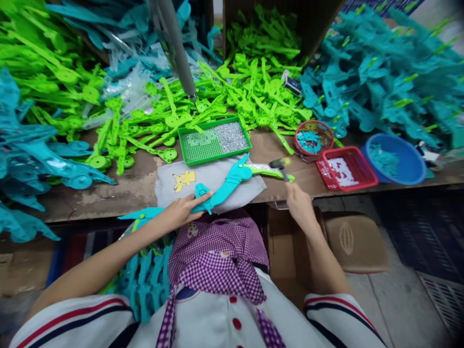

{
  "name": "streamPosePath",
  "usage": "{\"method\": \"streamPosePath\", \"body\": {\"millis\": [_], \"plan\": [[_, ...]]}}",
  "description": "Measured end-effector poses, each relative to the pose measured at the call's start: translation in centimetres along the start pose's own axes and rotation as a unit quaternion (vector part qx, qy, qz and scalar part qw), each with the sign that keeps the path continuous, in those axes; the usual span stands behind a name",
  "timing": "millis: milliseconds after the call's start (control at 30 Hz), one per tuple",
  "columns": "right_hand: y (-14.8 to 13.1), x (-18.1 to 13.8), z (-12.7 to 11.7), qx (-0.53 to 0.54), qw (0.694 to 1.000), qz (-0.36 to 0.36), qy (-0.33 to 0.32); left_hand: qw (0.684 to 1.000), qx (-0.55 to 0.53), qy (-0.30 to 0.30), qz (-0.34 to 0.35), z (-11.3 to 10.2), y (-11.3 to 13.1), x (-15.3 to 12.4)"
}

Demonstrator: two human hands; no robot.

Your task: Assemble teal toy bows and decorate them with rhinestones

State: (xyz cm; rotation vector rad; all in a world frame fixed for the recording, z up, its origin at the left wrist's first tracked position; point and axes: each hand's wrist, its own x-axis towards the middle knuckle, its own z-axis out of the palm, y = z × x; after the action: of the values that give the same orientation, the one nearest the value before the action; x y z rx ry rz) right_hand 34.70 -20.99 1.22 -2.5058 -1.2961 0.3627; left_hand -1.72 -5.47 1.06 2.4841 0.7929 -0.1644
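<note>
My left hand (184, 209) is closed on the handle end of a teal plastic toy piece (226, 186) that lies across a grey cloth (203, 181) with a yellow cartoon figure. A green blade part (266, 169) sticks out of the teal piece's far end. My right hand (297, 200) is closed round the handle of a small hammer (281, 165), whose blurred head hovers just above the green blade part. Both hands are at the front edge of the wooden table (137, 186).
A green tray (214, 140) with small metal bits sits behind the cloth. To the right stand a round red basket (313, 137), a red rectangular basket (346, 168) and a blue bowl (395, 158). Heaps of green parts (250, 87) and teal parts (384, 72) cover the table's back. A grey pole (177, 48) hangs down.
</note>
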Motion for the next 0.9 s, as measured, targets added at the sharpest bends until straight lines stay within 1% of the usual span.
{"method": "streamPosePath", "body": {"millis": [33,67,100,167,200,233,300,333,367,433,467,533,600,667,700,833,900], "plan": [[0.5,-0.1,-0.4,-0.002,0.999,0.018,0.032,1.000,0.000,0.001,0.002,0.0,0.0,0.0],[0.9,-0.2,-0.6,-0.014,0.998,0.038,0.048,1.000,-0.002,0.002,0.004,0.0,0.0,0.0],[1.3,-0.2,-0.6,-0.030,0.997,0.053,0.043,1.000,-0.003,0.003,0.006,-0.1,0.0,0.0],[1.7,-0.1,-0.4,-0.048,0.997,0.066,-0.012,1.000,-0.004,0.000,0.005,-0.2,0.1,0.0],[1.9,0.0,-0.2,-0.038,0.996,0.066,-0.039,1.000,-0.004,-0.002,0.000,-0.2,0.2,0.0],[2.0,0.0,-0.1,-0.009,0.997,0.063,-0.053,1.000,-0.007,-0.003,-0.006,-0.3,0.2,0.0],[2.1,-0.3,-0.2,0.108,0.991,0.056,-0.047,0.999,-0.037,-0.009,-0.008,-0.7,0.1,0.3],[1.9,-0.5,-0.4,0.190,0.979,0.061,-0.033,0.998,-0.065,-0.012,-0.004,-1.0,-0.1,0.5],[1.4,-0.9,-0.8,0.281,0.957,0.067,-0.012,0.995,-0.096,-0.016,0.000,-1.3,-0.3,0.7],[-0.1,-1.7,-1.8,0.446,0.890,0.078,0.054,0.988,-0.153,-0.026,0.002,-2.2,-0.7,1.3],[-1.2,-2.0,-2.4,0.507,0.853,0.078,0.095,0.985,-0.171,-0.030,-0.004,-2.7,-0.9,1.7],[-3.6,-2.2,-3.6,0.583,0.791,0.060,0.175,0.981,-0.189,-0.035,-0.013,-3.7,-1.2,2.2],[-6.0,-1.7,-4.7,0.621,0.751,0.036,0.224,0.980,-0.194,-0.042,-0.011,-4.5,-1.1,2.6],[-7.9,-0.7,-5.6,0.641,0.728,0.015,0.242,0.978,-0.202,-0.050,-0.011,-4.9,-0.9,2.7],[-8.7,-0.2,-6.0,0.645,0.725,0.003,0.242,0.976,-0.212,-0.056,-0.014,-5.0,-0.8,2.7],[-11.3,1.8,-7.2,0.626,0.740,-0.063,0.237,0.951,-0.288,-0.102,-0.047,-4.6,-0.4,2.6],[-12.4,2.4,-7.5,0.629,0.735,-0.082,0.238,0.940,-0.316,-0.115,-0.055,-4.3,-0.3,2.5]]}}
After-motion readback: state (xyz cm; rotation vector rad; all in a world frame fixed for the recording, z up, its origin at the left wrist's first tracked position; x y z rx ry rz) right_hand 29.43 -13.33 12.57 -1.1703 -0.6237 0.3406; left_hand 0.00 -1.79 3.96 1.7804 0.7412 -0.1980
